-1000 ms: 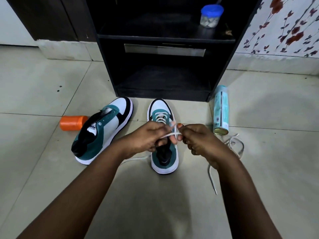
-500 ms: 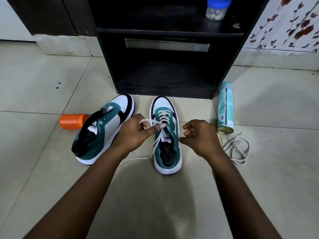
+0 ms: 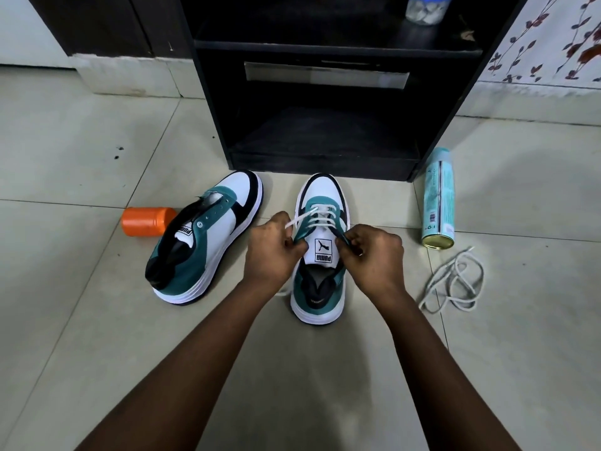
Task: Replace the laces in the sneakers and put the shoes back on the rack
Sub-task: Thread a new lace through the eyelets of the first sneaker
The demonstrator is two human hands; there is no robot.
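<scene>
Two white, teal and black sneakers stand on the tiled floor before a black rack (image 3: pixel 325 157). The right sneaker (image 3: pixel 320 288) points at the rack and has a white lace (image 3: pixel 320 213) threaded through its front eyelets. My left hand (image 3: pixel 273 252) pinches one lace end at the shoe's left eyelet flap. My right hand (image 3: pixel 374 255) grips the right eyelet flap; the lace end there is hidden by the fingers. The left sneaker (image 3: pixel 208 236) has no lace and leans to the left.
A loose white lace (image 3: pixel 452 281) lies coiled on the floor to the right. A teal spray can (image 3: pixel 439 200) lies beside the rack's right foot. An orange container (image 3: pixel 146 221) lies left of the unlaced sneaker. A blue-lidded jar (image 3: pixel 426 8) stands on the rack's upper shelf.
Both hands have dropped from holding the lace up above the shoe to the eyelet flaps beside the tongue. The lace has been drawn tighter across the front eyelets.
</scene>
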